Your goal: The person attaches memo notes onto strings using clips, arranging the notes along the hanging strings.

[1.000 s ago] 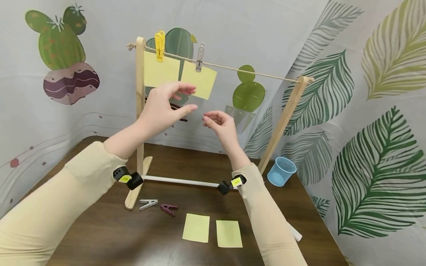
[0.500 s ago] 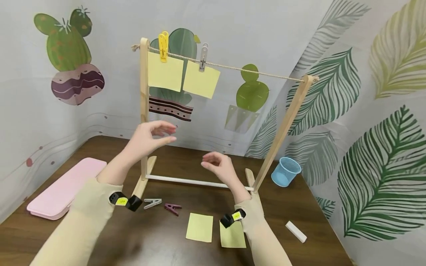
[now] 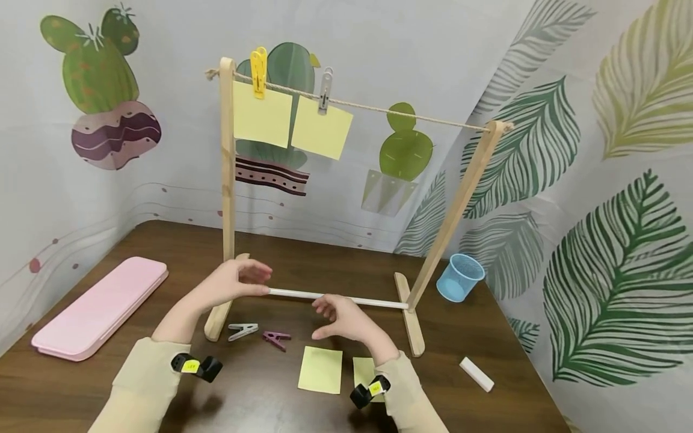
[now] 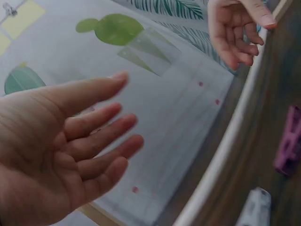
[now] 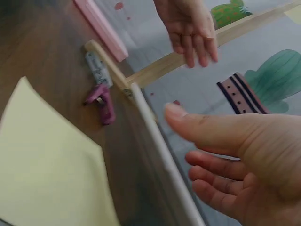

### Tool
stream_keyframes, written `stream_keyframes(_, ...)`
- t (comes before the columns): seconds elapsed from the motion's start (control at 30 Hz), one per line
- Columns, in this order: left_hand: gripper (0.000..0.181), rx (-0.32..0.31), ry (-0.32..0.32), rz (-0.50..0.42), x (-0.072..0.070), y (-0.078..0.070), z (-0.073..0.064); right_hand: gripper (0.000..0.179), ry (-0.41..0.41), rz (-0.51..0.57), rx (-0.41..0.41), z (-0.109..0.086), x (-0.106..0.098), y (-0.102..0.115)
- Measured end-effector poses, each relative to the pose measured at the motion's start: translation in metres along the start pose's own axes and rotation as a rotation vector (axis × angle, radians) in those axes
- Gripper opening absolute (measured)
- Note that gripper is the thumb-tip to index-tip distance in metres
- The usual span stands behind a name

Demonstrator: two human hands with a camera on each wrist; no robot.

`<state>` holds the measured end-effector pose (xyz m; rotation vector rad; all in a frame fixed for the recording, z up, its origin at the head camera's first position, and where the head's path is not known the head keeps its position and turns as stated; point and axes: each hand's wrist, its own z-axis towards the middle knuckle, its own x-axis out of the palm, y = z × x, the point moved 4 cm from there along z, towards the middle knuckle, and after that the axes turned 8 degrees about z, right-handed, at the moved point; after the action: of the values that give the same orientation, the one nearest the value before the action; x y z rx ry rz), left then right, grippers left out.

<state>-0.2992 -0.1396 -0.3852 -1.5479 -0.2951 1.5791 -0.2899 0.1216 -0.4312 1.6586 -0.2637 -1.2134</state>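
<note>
My left hand (image 3: 230, 284) hovers above the table by the rack's left foot, fingers relaxed and holding nothing. To its right, my right hand (image 3: 346, 319) is in the air over the sticky notes, fingers loosely bent with nothing in them. A white clothespin (image 3: 242, 331) and a purple clothespin (image 3: 277, 339) lie on the table between the hands. One yellow sticky note (image 3: 320, 370) lies flat below my right hand; another sticky note (image 3: 364, 368) is partly hidden by my right wrist. On the rope (image 3: 373, 108), a yellow clothespin (image 3: 258, 72) and a grey clothespin (image 3: 325, 90) each hold a yellow note.
The wooden rack (image 3: 226, 162) has a white crossbar (image 3: 373, 302) low between its posts. A pink case (image 3: 103, 310) lies at the left. A blue mesh cup (image 3: 459, 278) stands at the right, with a small white bar (image 3: 476, 374) nearer the front. A patterned cloth hangs behind.
Both hands have come down from near the hanging notes to low over the table, empty throughout. The pink case has come into view at the left. The hung notes keep their places.
</note>
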Motion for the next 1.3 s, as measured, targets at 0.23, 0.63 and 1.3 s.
stream_keyframes(0.23, 0.053, 0.004, 0.197, -0.003, 0.019, 0.02, -0.009, 0.055, 0.077, -0.107, 0.044, -0.001, 0.017, -0.007)
stream_keyframes(0.63, 0.048, -0.054, 0.32, 0.029, 0.048, 0.032, -0.019, 0.052, 0.102, -0.161, 0.046, -0.007, 0.037, -0.016)
stream_keyframes(1.3, 0.046, -0.18, 0.263, 0.233, 0.049, 0.033, -0.033, 0.039, -0.048, -0.229, -0.035, -0.007, 0.033, -0.016)
